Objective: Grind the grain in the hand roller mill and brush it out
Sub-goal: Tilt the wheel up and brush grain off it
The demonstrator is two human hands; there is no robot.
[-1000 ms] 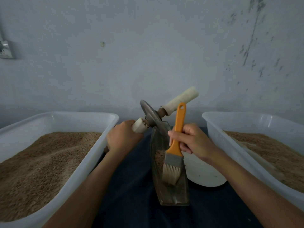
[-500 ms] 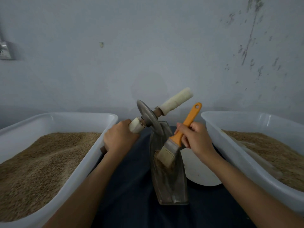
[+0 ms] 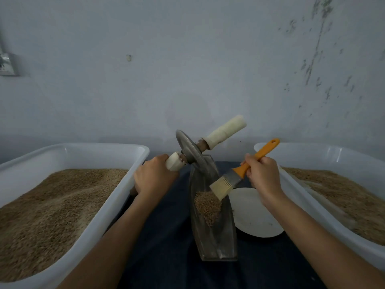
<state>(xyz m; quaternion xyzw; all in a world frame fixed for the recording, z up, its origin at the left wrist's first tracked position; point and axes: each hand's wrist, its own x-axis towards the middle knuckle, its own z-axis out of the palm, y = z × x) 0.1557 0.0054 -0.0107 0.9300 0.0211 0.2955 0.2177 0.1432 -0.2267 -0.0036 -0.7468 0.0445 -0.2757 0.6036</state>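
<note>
Now the right hand (image 3: 263, 176), clamped on the brush (image 3: 233, 180), has lifted its bristles above the grain (image 3: 207, 206).

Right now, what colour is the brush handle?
Orange, on the brush held in the right hand; head view.

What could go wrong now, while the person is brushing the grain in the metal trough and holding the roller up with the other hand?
1. The brush sweeps at the pile of grain in the narrow metal trough; a strong stroke may throw grain over its low side onto the dark cloth.
2. The left hand holds the roller wheel tilted up by one handle only; it might slip down onto the brush.
3. The white plate lies partly under the trough's edge, so it may get knocked.
</note>
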